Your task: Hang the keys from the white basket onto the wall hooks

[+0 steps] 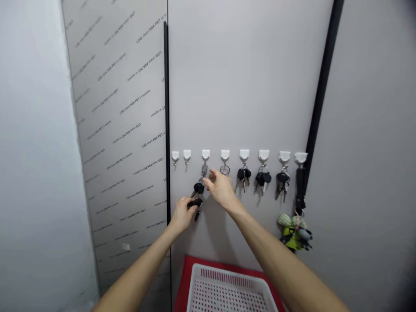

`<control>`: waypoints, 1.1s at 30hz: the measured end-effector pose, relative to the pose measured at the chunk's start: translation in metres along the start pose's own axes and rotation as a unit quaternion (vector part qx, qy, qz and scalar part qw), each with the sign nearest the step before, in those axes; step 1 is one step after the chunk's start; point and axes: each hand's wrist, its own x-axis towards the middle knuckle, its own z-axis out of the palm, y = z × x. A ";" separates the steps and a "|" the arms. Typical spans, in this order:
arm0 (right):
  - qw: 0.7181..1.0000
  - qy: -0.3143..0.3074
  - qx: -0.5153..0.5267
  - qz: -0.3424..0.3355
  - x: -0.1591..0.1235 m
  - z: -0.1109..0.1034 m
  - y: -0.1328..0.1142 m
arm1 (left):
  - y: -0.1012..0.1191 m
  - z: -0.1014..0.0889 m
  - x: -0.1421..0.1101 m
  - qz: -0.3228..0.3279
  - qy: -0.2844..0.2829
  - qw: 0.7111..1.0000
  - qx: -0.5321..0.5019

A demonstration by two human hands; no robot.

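A row of white adhesive hooks runs across the grey cabinet door. My left hand is closed on a black-headed key at the bottom of a bunch that hangs from the third hook. My right hand is raised beside that bunch, fingers pinched near its clasp and another black key head. A bare metal ring hangs from the fourth hook, just above my right hand. Whether the right fingers grip anything is hidden.
Further key bunches hang from the hooks to the right. A black strap with a green and grey plush keychain hangs from the last hook. Below stands a white perforated basket on a red surface. Film-covered panel at left.
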 end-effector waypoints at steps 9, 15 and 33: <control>0.998 -0.005 0.023 0.053 0.029 0.010 0.000 | 0.003 -0.013 0.002 0.026 0.010 1.000 -0.005; 0.992 -0.055 0.081 0.084 0.023 0.005 -0.004 | 0.018 -0.024 0.016 0.022 0.033 0.999 -0.034; 0.982 0.019 0.179 0.056 0.056 -0.024 -0.018 | 0.034 -0.033 0.002 0.053 -0.024 0.998 -0.038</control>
